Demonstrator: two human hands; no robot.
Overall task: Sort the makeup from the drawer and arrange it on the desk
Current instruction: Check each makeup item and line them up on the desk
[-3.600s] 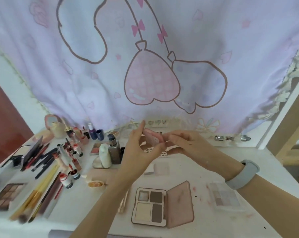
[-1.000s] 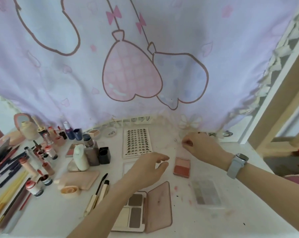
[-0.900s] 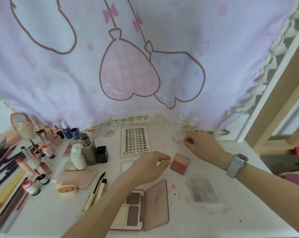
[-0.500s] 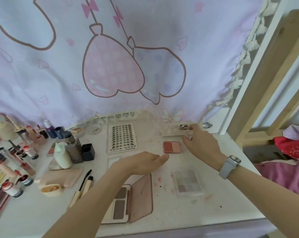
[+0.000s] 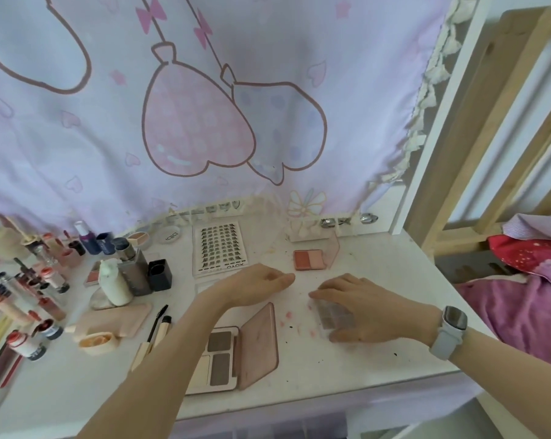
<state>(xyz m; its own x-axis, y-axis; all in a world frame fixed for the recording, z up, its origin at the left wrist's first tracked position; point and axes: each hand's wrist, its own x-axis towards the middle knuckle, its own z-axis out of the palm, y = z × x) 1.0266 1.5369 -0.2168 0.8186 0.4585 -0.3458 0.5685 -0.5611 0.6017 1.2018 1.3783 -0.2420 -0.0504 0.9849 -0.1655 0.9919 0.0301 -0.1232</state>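
On the white desk (image 5: 378, 359), my right hand (image 5: 372, 308) lies over a small clear eyeshadow palette (image 5: 336, 316), fingers on its far edge and thumb on its near edge. My left hand (image 5: 258, 282) hovers palm down just left of it, fingers loosely together and holding nothing. Behind both hands a pink blush compact (image 5: 309, 259) lies open, its clear lid tilted up. An open brown eyeshadow palette (image 5: 220, 356) with a pink lid sits under my left forearm.
A false-lash sheet (image 5: 220, 248) lies at the back centre. Bottles, a white tube (image 5: 114, 285), a black cap (image 5: 159, 274), lip products and pencils crowd the left side. A mascara wand (image 5: 156, 323) lies left of my forearm. The curtain (image 5: 204, 122) hangs behind; bedding (image 5: 527, 280) is right.
My right hand left the back of the desk, came toward me and settled on the clear palette. The blush compact now lies open near the back. My left hand barely moved.
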